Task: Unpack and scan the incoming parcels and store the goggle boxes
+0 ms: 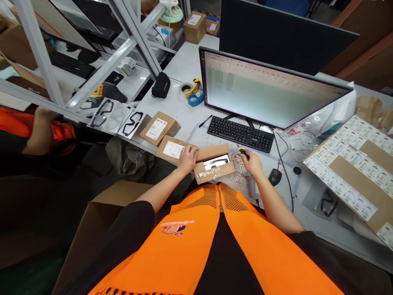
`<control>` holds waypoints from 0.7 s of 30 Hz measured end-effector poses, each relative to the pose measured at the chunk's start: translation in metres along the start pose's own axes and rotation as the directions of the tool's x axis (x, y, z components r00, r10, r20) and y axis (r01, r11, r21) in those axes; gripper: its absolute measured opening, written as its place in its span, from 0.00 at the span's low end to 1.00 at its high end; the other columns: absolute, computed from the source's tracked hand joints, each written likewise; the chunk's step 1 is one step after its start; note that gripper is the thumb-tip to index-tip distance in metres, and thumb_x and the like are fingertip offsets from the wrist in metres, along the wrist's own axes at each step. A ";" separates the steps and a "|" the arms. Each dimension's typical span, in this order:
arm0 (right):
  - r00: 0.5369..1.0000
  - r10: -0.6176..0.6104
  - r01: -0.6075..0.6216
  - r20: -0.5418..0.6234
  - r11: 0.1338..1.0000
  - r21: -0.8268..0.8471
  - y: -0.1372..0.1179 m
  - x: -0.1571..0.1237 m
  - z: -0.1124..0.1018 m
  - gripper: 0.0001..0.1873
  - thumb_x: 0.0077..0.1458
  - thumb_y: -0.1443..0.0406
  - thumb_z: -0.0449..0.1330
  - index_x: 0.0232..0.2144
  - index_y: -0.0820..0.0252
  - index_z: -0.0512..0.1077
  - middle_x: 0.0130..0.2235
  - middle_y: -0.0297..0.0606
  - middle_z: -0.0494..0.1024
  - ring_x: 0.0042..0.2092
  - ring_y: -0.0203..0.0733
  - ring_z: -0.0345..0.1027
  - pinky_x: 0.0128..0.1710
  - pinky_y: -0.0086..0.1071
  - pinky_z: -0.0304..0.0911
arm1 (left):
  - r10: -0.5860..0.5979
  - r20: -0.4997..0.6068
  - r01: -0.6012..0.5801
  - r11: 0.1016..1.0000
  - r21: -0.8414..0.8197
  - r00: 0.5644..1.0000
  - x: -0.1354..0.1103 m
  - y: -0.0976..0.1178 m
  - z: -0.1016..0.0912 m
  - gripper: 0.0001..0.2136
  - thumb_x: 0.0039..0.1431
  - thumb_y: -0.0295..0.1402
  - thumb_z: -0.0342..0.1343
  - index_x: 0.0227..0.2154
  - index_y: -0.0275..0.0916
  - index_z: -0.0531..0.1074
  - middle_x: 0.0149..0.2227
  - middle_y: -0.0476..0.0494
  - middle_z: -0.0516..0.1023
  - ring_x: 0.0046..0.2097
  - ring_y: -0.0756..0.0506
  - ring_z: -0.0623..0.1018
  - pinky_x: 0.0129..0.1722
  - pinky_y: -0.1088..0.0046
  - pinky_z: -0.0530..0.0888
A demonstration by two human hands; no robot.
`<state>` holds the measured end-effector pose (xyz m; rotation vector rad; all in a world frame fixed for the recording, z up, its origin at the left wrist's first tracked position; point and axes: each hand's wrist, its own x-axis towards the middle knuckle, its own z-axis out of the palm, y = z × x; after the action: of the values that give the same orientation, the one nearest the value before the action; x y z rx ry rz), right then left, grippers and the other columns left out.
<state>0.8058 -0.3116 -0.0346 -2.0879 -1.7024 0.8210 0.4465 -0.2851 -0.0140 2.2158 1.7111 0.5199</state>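
A small open cardboard box [215, 166] lies at the desk's near edge, with a dark item in clear wrap inside. My left hand [188, 159] rests on its left side, fingers curled over the flap and touching a labelled box [172, 149] beside it. My right hand [251, 161] is closed round a small black and yellow tool [244, 153] just right of the open box. I wear an orange vest.
A black keyboard [240, 133] and a lit monitor [270, 88] stand behind the box, a mouse [275, 176] to the right. Another labelled box [159, 128], bagged glasses [132, 123], tape rolls [195, 93] and label sheets [353, 164] lie around. A second person's arm [39, 131] is at left.
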 end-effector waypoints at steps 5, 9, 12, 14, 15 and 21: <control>0.963 0.224 -0.209 0.151 0.972 -0.107 0.024 0.020 0.030 0.30 0.69 0.64 0.58 0.70 0.63 0.70 0.59 0.59 0.80 0.59 0.61 0.76 0.61 0.48 0.68 | 0.183 0.296 -0.266 0.925 0.270 0.937 -0.001 0.037 0.013 0.16 0.69 0.24 0.52 0.51 0.39 0.82 0.54 0.29 0.74 0.57 0.32 0.70 0.55 0.52 0.69; 1.000 -0.006 0.005 0.012 0.998 0.069 0.018 0.010 0.050 0.28 0.64 0.71 0.55 0.64 0.62 0.77 0.59 0.54 0.80 0.62 0.56 0.74 0.65 0.48 0.67 | 0.241 0.522 -0.411 0.880 0.238 0.818 0.007 0.049 0.012 0.12 0.67 0.31 0.62 0.50 0.37 0.85 0.53 0.29 0.76 0.56 0.32 0.70 0.54 0.56 0.68; 0.907 -0.403 0.421 -0.122 0.871 0.253 0.010 0.001 0.052 0.25 0.64 0.73 0.51 0.54 0.59 0.82 0.56 0.48 0.82 0.60 0.51 0.74 0.66 0.48 0.67 | 0.283 0.653 -0.485 0.862 0.148 0.702 0.020 0.046 0.000 0.12 0.64 0.41 0.69 0.44 0.40 0.87 0.51 0.33 0.81 0.56 0.31 0.72 0.53 0.58 0.67; 0.794 -0.606 0.589 -0.043 0.751 0.298 0.007 -0.002 0.047 0.24 0.64 0.73 0.51 0.51 0.57 0.83 0.54 0.46 0.84 0.57 0.50 0.75 0.64 0.48 0.69 | 0.292 0.744 -0.531 0.841 0.099 0.601 0.025 0.043 -0.011 0.12 0.62 0.44 0.70 0.42 0.43 0.87 0.47 0.37 0.84 0.54 0.33 0.75 0.51 0.60 0.68; 0.740 -0.672 0.635 0.034 0.714 0.294 0.007 -0.003 0.044 0.24 0.63 0.74 0.52 0.50 0.57 0.84 0.55 0.46 0.84 0.57 0.50 0.75 0.63 0.49 0.69 | 0.292 0.779 -0.553 0.829 0.083 0.554 0.026 0.042 -0.016 0.11 0.61 0.43 0.71 0.41 0.44 0.87 0.44 0.38 0.85 0.52 0.34 0.76 0.51 0.62 0.68; 0.591 -0.658 0.732 0.467 0.680 0.031 0.025 -0.015 0.024 0.39 0.54 0.80 0.58 0.65 0.54 0.78 0.74 0.44 0.67 0.74 0.62 0.56 0.71 0.54 0.59 | 0.439 0.727 -0.678 0.734 0.049 0.528 -0.005 0.019 -0.040 0.22 0.51 0.32 0.75 0.50 0.41 0.81 0.50 0.36 0.83 0.53 0.34 0.78 0.55 0.61 0.70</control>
<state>0.8083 -0.3340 -0.0645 -1.1023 -2.6512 0.9339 0.4434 -0.2938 0.0295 2.7039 0.6783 -0.4977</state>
